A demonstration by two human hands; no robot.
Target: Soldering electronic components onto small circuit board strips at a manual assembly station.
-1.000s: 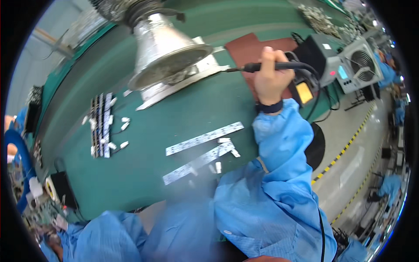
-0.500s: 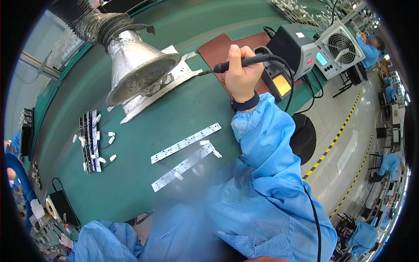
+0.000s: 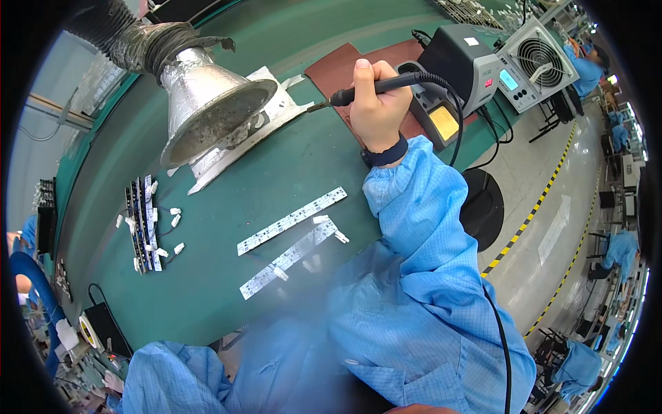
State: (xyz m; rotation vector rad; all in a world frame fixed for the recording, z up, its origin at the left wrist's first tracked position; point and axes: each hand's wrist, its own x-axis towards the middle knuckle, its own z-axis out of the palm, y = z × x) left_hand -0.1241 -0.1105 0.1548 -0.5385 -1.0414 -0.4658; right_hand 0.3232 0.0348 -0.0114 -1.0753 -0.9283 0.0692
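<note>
My right hand (image 3: 379,103), with a dark band at the wrist, is closed around a black soldering iron (image 3: 345,96). The iron points left, its tip close to the right end of a white, stained strip-like piece (image 3: 227,155) beneath a metal fume funnel (image 3: 200,90); whether they touch I cannot tell. Nearer to me lie two white circuit board strips (image 3: 293,221) (image 3: 265,279), the nearer one with white connectors. At the left, several more strips (image 3: 143,224) lie side by side with small wired connectors. My left hand is out of view; blue cloth fills the lower left.
Behind my right hand stand a soldering station (image 3: 462,65), an iron holder with a yellow sponge (image 3: 443,123) and a fan unit (image 3: 538,65). A reddish-brown mat (image 3: 338,69) lies under the holder. A cable runs back from the iron. People in blue work beyond the bench.
My right hand and the soldering iron have shifted slightly to the left and up in the picture. The whole view has moved a little. The board strips lie as before.
</note>
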